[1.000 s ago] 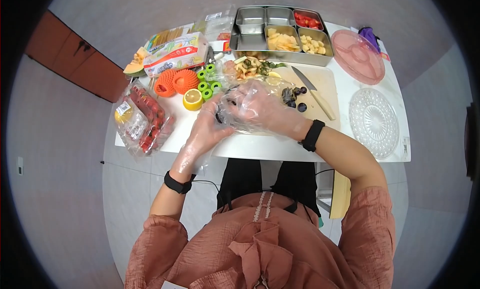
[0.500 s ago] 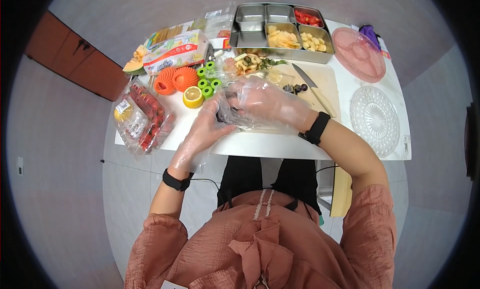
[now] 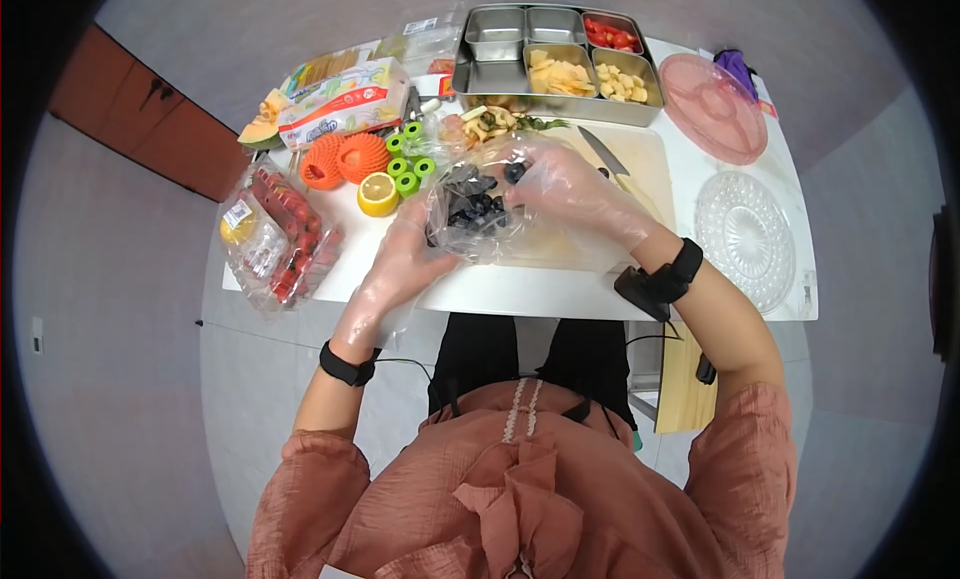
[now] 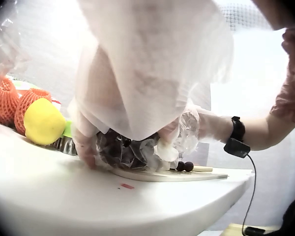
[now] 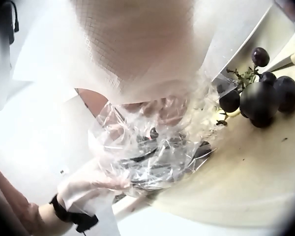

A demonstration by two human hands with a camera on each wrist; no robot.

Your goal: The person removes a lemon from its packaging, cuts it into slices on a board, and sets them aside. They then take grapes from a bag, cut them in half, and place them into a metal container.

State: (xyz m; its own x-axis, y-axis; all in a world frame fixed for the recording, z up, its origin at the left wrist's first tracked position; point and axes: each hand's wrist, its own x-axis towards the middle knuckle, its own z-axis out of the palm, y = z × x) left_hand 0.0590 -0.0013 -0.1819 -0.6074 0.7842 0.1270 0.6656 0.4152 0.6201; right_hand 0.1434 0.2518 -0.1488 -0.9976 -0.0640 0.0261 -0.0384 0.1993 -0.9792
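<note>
A crinkled clear plastic bag [image 3: 470, 241] with several dark grapes [image 3: 478, 214] inside sits low over the near edge of the cutting board. My gloved left hand [image 3: 402, 254] grips its left side, fingers and thumb curled round it. At the bag's right side, my gloved right hand [image 3: 575, 187] pinches a dark grape [image 3: 515, 172] at its fingertips. In the right wrist view, bag plastic partly covers those fingertips. A stem with several dark grapes [image 5: 263, 101] lies on the board beside the right hand, mostly hidden under it in the head view.
On the cutting board [image 3: 650, 154] lies a knife [image 3: 605, 151], with fruit peelings behind the bag. A steel tray [image 3: 560, 106] of cut fruit stands at the back. Left are a cut lemon [image 3: 378, 195], orange foam nets [image 3: 362, 159] and packed strawberries [image 3: 305, 234]; right, a glass plate [image 3: 745, 241].
My right hand has drawn back to the right from over the bag, uncovering the grapes inside, and a grape now shows at its fingertips. The left hand keeps its hold on the bag.
</note>
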